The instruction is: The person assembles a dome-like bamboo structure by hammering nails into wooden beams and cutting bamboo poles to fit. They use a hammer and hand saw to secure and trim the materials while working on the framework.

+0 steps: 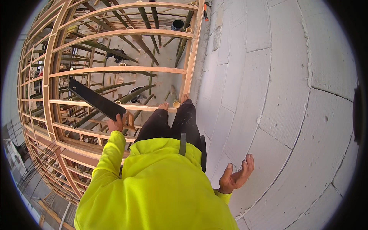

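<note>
My left hand (114,124) is closed around a handsaw (96,100) close to where its dark blade meets the wooden handle. The toothed blade points up and to the left, over the timber framework. On the other side of my body, my right hand (237,177) is empty, with its fingers stretched apart beside the white block wall (283,119). My bare feet rest on the timber by the wall, one on a narrow crosspiece (145,108) and the other at the long side beam (191,65).
Wide gaps lie between the crosspieces, and bamboo poles (145,48) prop the frame from a floor far below. A dark bucket (177,25) stands beneath the far end. An orange-handled tool (206,14) is by the wall. Thin bars (32,168) jut out at lower left.
</note>
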`<move>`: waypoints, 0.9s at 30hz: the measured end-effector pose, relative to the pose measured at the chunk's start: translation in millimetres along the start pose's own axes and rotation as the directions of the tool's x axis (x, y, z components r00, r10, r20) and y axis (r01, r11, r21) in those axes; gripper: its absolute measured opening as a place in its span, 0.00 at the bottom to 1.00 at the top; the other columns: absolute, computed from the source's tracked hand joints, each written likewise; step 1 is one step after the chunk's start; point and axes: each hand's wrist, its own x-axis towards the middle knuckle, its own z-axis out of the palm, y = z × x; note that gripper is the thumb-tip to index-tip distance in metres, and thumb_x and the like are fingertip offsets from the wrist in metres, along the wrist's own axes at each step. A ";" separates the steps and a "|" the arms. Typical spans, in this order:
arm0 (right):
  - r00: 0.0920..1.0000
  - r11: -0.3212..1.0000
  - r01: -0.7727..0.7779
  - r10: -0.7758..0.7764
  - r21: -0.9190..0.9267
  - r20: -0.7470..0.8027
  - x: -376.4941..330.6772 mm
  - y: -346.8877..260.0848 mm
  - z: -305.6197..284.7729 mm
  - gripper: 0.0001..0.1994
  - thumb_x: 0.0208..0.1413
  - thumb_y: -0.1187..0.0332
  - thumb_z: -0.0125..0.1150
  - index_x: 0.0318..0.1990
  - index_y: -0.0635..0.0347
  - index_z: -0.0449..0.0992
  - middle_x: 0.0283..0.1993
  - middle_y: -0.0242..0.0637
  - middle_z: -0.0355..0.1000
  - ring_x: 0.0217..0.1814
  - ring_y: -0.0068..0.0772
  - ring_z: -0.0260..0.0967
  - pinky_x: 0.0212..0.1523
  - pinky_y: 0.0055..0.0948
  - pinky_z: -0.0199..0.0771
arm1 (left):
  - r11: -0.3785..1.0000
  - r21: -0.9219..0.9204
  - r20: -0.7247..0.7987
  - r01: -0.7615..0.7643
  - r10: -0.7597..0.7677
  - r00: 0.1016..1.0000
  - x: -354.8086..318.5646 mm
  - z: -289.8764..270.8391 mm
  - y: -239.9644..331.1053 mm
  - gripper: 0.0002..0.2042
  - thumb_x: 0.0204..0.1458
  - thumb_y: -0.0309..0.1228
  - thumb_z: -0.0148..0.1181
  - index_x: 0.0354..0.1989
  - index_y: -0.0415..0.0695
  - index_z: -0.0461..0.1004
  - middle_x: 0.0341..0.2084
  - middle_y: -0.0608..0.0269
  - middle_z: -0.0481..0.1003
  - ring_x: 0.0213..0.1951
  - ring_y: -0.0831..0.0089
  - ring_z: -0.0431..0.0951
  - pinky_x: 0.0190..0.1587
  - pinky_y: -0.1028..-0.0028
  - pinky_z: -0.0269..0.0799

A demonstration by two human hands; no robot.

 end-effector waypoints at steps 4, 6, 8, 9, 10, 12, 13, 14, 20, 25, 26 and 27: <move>0.971 0.949 -0.034 -0.043 0.315 0.234 80.3 50.3 82.2 0.20 0.53 0.79 0.61 0.54 0.64 0.73 0.56 0.49 0.73 0.59 0.51 0.70 0.59 0.42 0.70 | 0.983 -0.125 -0.026 0.132 -0.137 0.990 -55.8 -23.8 -9.7 0.23 0.57 0.46 0.58 0.46 0.35 0.78 0.41 0.39 0.80 0.47 0.42 0.78 0.49 0.58 0.72; 0.940 0.923 -0.114 -0.020 0.367 0.342 121.6 68.3 123.5 0.19 0.54 0.77 0.63 0.54 0.66 0.73 0.55 0.48 0.73 0.57 0.48 0.71 0.57 0.40 0.70 | 0.939 -0.026 -0.107 0.344 -0.345 0.933 -93.0 -35.2 -3.2 0.23 0.58 0.45 0.57 0.47 0.35 0.78 0.43 0.39 0.79 0.49 0.43 0.78 0.51 0.58 0.71; 0.907 0.911 -0.204 0.038 0.358 0.420 153.1 84.1 163.4 0.19 0.56 0.74 0.64 0.55 0.66 0.73 0.54 0.48 0.74 0.56 0.47 0.71 0.56 0.40 0.71 | 0.906 -0.101 -0.162 0.412 -0.423 0.891 -126.4 -24.9 -26.1 0.23 0.58 0.45 0.57 0.47 0.35 0.78 0.43 0.39 0.79 0.49 0.43 0.78 0.51 0.58 0.71; 0.885 0.904 -0.253 0.072 0.345 0.461 160.0 96.4 179.8 0.19 0.56 0.73 0.64 0.55 0.66 0.73 0.53 0.48 0.74 0.56 0.46 0.71 0.55 0.40 0.71 | 0.885 -0.130 -0.174 0.448 -0.465 0.868 -145.7 -21.7 -28.5 0.23 0.57 0.46 0.58 0.48 0.35 0.78 0.43 0.39 0.79 0.49 0.43 0.78 0.51 0.58 0.71; 0.858 0.893 -0.300 0.098 0.336 0.505 163.8 109.0 196.5 0.19 0.57 0.72 0.63 0.55 0.66 0.73 0.53 0.48 0.74 0.55 0.46 0.71 0.55 0.40 0.71 | 0.859 -0.161 -0.194 0.485 -0.510 0.838 -165.6 -18.1 -30.8 0.23 0.57 0.46 0.58 0.48 0.35 0.78 0.43 0.38 0.79 0.49 0.43 0.78 0.51 0.58 0.71; 0.788 0.930 -0.270 0.064 0.251 0.612 161.1 131.2 216.8 0.19 0.57 0.70 0.64 0.55 0.66 0.74 0.52 0.49 0.74 0.55 0.46 0.71 0.55 0.41 0.71 | 0.812 -0.183 -0.228 0.555 -0.584 0.779 -219.4 -6.8 -41.5 0.23 0.57 0.45 0.58 0.48 0.35 0.78 0.43 0.38 0.79 0.49 0.42 0.78 0.51 0.58 0.71; 0.752 0.945 -0.251 0.053 0.211 0.657 157.7 143.5 226.1 0.20 0.57 0.69 0.64 0.55 0.66 0.74 0.52 0.50 0.74 0.55 0.46 0.71 0.55 0.41 0.71 | 0.791 -0.193 -0.246 0.581 -0.612 0.751 -242.0 -3.5 -44.1 0.23 0.57 0.45 0.58 0.48 0.34 0.78 0.44 0.38 0.79 0.50 0.42 0.77 0.51 0.58 0.71; 0.726 0.958 -0.228 0.046 0.177 0.687 152.2 158.8 232.8 0.20 0.56 0.68 0.64 0.55 0.67 0.74 0.52 0.50 0.74 0.55 0.47 0.71 0.56 0.41 0.71 | 0.792 -0.093 -0.297 0.603 -0.600 0.743 -255.9 0.3 -28.5 0.22 0.57 0.42 0.59 0.47 0.33 0.78 0.42 0.37 0.79 0.48 0.43 0.79 0.51 0.59 0.72; 0.513 0.998 -0.056 0.022 0.008 0.858 132.5 212.7 227.8 0.22 0.55 0.69 0.65 0.55 0.71 0.74 0.52 0.55 0.76 0.56 0.48 0.74 0.59 0.39 0.71 | 0.711 -0.151 -0.209 0.686 -0.702 0.681 -337.3 28.6 -8.1 0.20 0.56 0.41 0.58 0.44 0.33 0.78 0.38 0.37 0.80 0.46 0.42 0.80 0.49 0.57 0.73; 0.382 0.999 0.033 0.000 -0.014 0.924 128.5 239.1 216.2 0.21 0.54 0.68 0.65 0.54 0.68 0.75 0.51 0.56 0.76 0.55 0.53 0.73 0.58 0.42 0.71 | 0.664 -0.286 -0.134 0.691 -0.742 0.657 -358.0 41.4 5.5 0.18 0.55 0.39 0.58 0.42 0.35 0.79 0.36 0.36 0.79 0.44 0.40 0.80 0.45 0.57 0.74; 0.347 0.998 0.060 -0.018 -0.003 0.938 128.3 236.7 216.9 0.21 0.54 0.68 0.65 0.55 0.68 0.75 0.51 0.56 0.76 0.55 0.52 0.73 0.58 0.41 0.71 | 0.647 -0.292 -0.116 0.705 -0.755 0.645 -364.4 43.3 2.9 0.21 0.55 0.42 0.59 0.45 0.34 0.78 0.39 0.38 0.80 0.47 0.43 0.80 0.48 0.59 0.73; 0.320 0.998 0.059 -0.005 -0.014 0.948 129.8 236.2 218.5 0.21 0.54 0.69 0.64 0.55 0.68 0.74 0.51 0.56 0.76 0.56 0.52 0.73 0.59 0.41 0.70 | 0.623 -0.301 -0.104 0.722 -0.774 0.624 -368.5 44.8 0.9 0.21 0.55 0.42 0.59 0.45 0.34 0.78 0.39 0.38 0.80 0.47 0.43 0.80 0.48 0.59 0.73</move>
